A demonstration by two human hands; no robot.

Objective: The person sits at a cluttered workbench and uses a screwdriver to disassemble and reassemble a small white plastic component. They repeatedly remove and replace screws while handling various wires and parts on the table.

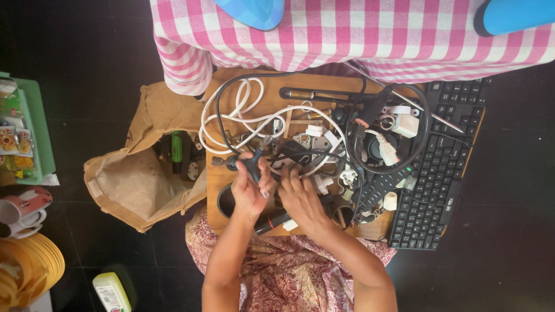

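Fingers, left hand (250, 193): curled and closed round a dark plug-like tool (252, 164), thumb and forefinger pinching its stem; tool tip points up, away from the person.
Fingers, right hand (299, 199): bent down into the cable heap, tips touching small parts just right of the tool; whether they pinch anything cannot be told.
Tool position: near the front left of the wooden board (272, 86), lifted just above the heap.
White cable (245, 110): looped over the back left of the board, running behind the tool.
Black cable (404, 159): wide loop on the right half of the board, around a round black part and white plugs.
Black power strip (384, 186): right of the right hand, at the board's right edge, touching the keyboard.
Black keyboard (442, 173): lies just off the board's right side, tilted.
Burlap sack (139, 179): open, just left of the board, a green-handled item inside.
Pink checked cloth (347, 34): behind the board, hanging over its back edge.
Green tray (40, 127): well left of the board, past the sack.
Floral fabric (277, 266): in front of the board, under both forearms.
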